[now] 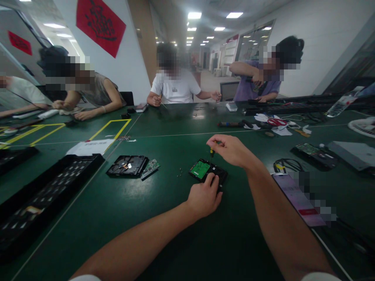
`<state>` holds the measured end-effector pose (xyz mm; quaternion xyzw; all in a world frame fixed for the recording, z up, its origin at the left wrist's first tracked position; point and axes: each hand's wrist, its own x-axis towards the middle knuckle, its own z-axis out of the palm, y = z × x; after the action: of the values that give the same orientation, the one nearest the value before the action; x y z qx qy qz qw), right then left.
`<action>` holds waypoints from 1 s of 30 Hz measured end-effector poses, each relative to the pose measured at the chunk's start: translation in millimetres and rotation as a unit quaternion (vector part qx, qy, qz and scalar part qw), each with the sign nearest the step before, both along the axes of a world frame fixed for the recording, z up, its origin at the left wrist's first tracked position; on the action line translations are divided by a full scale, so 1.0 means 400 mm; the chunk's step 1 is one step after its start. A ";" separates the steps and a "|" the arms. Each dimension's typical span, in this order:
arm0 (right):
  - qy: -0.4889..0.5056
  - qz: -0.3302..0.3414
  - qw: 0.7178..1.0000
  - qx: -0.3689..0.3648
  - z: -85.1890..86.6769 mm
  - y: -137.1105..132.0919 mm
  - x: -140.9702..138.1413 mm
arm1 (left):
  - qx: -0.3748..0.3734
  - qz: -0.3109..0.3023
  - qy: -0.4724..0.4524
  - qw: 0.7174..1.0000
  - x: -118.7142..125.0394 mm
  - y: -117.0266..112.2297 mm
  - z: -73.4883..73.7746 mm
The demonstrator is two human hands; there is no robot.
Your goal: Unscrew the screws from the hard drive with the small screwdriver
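Observation:
A hard drive (222,175) with a green circuit board (200,169) lies on the table in front of me. My left hand (205,195) grips its near edge, fingers over the black casing. Above the drive, my right hand (230,149) pinches a small yellow-and-black screwdriver (211,153), held upright with its shaft down at the board's far right side. Whether the tip sits in a screw is too small to tell. Several tiny screws (180,171) are scattered left of the drive. Farther left are another hard drive (126,166) and a loose circuit board (151,168).
A long black tray (55,195) runs along the left. On the right lie a phone (297,199), black cables (288,164), another drive (315,156) and a grey box (351,156). Several people sit across the table; a screwdriver (231,124) and a bottle (344,102) lie toward them.

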<state>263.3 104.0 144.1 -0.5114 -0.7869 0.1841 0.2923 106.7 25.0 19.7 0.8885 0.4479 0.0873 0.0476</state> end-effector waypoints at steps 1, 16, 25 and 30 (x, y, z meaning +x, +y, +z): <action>-0.004 0.002 1.000 -0.001 0.001 0.000 0.000 | 0.000 0.000 0.001 1.000 0.000 0.000 0.001; 0.012 -0.037 0.999 -0.020 -0.004 -0.007 0.004 | 0.004 0.002 0.008 1.000 0.001 -0.002 -0.003; -0.012 -0.023 1.000 0.017 -0.004 0.004 0.002 | -0.005 -0.002 0.006 1.000 0.000 0.001 0.001; -0.002 -0.040 0.999 -0.006 -0.001 0.000 0.004 | -0.001 0.001 0.004 1.000 0.000 0.002 -0.002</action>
<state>265.0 104.0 143.5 -0.5446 -0.7650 0.1764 0.2950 106.7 25.8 18.8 0.8885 0.4487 0.0837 0.0468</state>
